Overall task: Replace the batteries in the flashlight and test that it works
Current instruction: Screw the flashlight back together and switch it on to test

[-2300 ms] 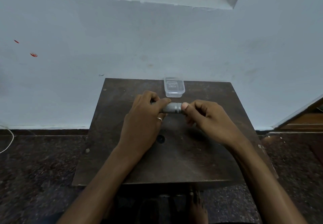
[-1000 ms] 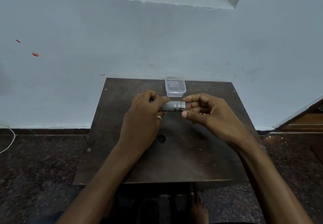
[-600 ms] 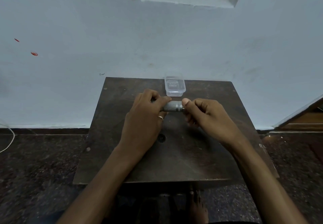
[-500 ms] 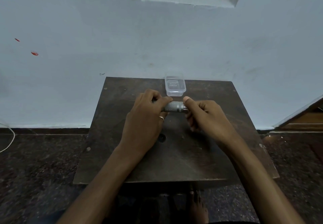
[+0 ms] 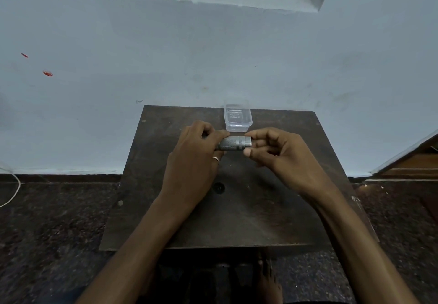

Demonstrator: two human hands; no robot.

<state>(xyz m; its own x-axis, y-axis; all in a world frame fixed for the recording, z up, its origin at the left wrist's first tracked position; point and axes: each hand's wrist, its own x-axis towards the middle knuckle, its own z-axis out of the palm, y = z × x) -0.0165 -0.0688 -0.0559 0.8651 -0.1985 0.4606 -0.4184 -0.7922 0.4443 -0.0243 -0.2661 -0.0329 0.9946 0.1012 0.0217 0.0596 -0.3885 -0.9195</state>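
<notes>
While horizontal, flashlight (image 5: 233, 143) betw. both grips

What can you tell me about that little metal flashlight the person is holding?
The flashlight is a short grey metal cylinder with a knurled body and a smoother ringed band at its right end. It lies roughly level above the dark wooden table. The left hand wraps its left end; the right hand pinches the right end with its fingertips. No light shows.
</notes>
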